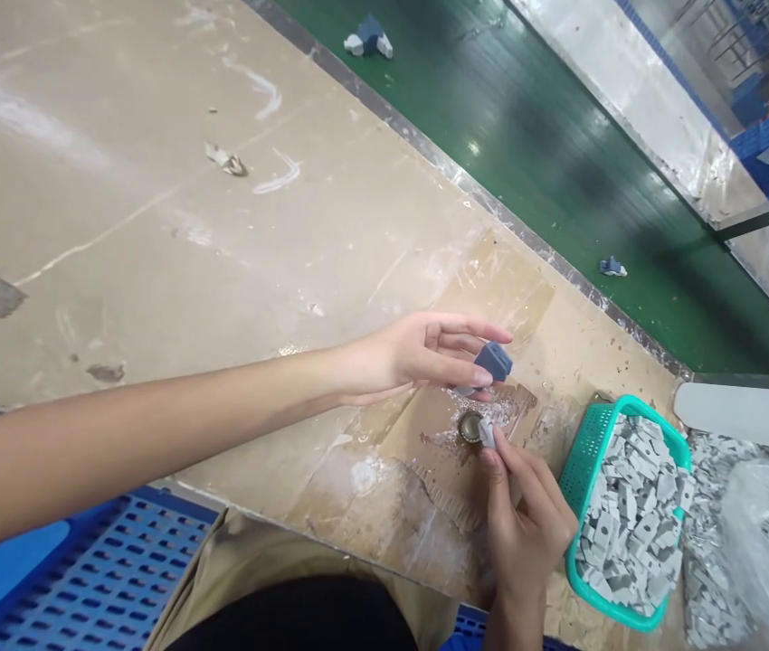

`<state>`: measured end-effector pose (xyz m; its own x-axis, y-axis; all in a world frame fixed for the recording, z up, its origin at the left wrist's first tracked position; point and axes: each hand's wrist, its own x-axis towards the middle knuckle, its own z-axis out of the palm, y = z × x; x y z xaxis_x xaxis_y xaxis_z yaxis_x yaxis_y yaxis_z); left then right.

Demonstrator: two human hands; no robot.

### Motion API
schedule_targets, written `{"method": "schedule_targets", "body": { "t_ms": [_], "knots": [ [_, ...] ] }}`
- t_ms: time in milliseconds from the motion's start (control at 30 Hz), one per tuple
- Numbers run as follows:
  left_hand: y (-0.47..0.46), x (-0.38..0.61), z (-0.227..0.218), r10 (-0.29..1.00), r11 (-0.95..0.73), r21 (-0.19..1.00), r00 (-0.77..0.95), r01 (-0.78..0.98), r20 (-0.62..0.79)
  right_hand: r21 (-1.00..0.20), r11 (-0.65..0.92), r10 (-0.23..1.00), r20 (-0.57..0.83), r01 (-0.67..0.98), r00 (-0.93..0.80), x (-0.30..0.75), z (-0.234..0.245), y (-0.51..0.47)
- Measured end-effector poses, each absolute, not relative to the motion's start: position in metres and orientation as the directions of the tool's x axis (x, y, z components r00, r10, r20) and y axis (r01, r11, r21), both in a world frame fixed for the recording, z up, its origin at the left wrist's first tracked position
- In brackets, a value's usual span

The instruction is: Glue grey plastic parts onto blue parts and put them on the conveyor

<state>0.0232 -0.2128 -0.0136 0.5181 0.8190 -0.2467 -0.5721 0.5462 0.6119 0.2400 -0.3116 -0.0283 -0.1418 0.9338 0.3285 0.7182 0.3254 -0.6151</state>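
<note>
My left hand [445, 353] pinches a small dark blue block-like part [494, 362] between thumb and fingers, above a brown worn patch of the table. Some pale piece seems to show under the thumb, too small to make out. Just below it, my right hand [526, 506] holds a small light grey plastic piece [487, 432] by thumb and index finger. That piece is over the right edge of a round metal bottle cap [469, 427] lying on the worn patch; whether they touch I cannot tell.
A teal basket [578, 461] full of grey pieces stands at the right, beside a clear plastic bag [757, 515] and more pieces. Beyond the tan table [154, 226] runs a green conveyor belt [493, 117], bearing blue-and-white parts [369, 38]. A blue perforated crate [119, 561] sits below the near edge.
</note>
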Motion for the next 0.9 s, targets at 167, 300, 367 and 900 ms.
{"method": "schedule_targets", "body": {
  "t_ms": [167,300,367,900],
  "knots": [
    [-0.212,0.023,-0.022,0.804,0.541,0.672,0.546,-0.505,-0.237,-0.541,0.423,0.881,0.435,0.727,-0.188,0.234,-0.029,-0.310],
    [-0.212,0.023,-0.025,0.804,0.533,0.662,0.558,-0.527,-0.204,-0.492,0.478,0.846,0.480,0.728,-0.231,0.233,-0.032,-0.309],
    [-0.213,0.024,-0.026,0.815,0.515,0.671,0.548,-0.534,-0.189,-0.485,0.483,0.845,0.476,0.729,-0.243,0.233,-0.033,-0.309],
    [-0.216,0.025,-0.026,0.790,0.529,0.716,0.573,-0.456,-0.218,-0.455,0.483,0.853,0.436,0.748,-0.286,0.232,-0.032,-0.308]
  ]
}}
